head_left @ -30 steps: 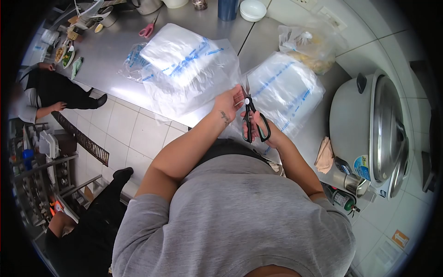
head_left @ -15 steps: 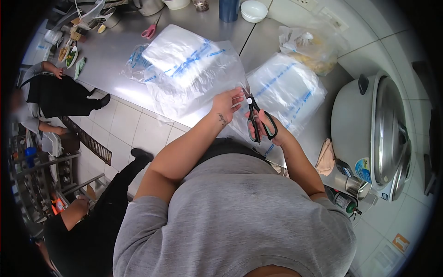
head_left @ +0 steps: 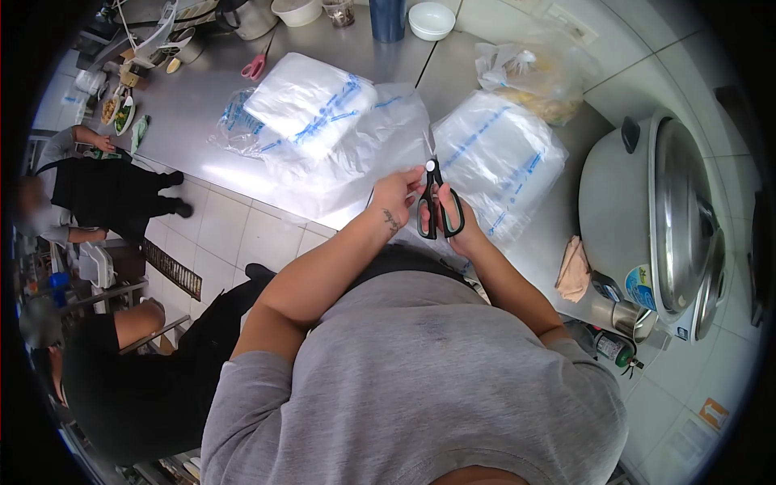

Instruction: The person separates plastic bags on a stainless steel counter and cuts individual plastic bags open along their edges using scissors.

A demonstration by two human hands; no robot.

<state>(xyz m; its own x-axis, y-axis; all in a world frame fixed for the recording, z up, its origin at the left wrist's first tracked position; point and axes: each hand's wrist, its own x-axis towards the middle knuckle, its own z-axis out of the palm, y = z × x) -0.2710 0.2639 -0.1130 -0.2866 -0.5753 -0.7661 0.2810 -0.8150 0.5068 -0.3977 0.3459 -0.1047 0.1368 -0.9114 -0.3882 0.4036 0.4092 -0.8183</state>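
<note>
Black-handled scissors [head_left: 432,168] are in my right hand [head_left: 454,220], blades pointing away from me and handles toward my body. My left hand [head_left: 396,194] is just left of the scissors, its fingers bent around the near edge of a thin clear plastic sheet [head_left: 368,166]; its exact grip is partly hidden. Beyond it lies a stack of white plastic bags [head_left: 303,101] with blue print. A second stack of printed bags [head_left: 493,153] lies to the right of the blades.
Pink scissors [head_left: 257,65], a white bowl [head_left: 431,21] and a blue container [head_left: 388,20] stand farther back. A large cooker [head_left: 626,202] and a cloth [head_left: 573,269] are on the right. Two people [head_left: 101,190] [head_left: 121,372] are on the left.
My hands and the scissors have shifted slightly toward the left, and the plastic sheet near my left hand has changed shape. The nearer person on the left has moved closer to my left arm.
</note>
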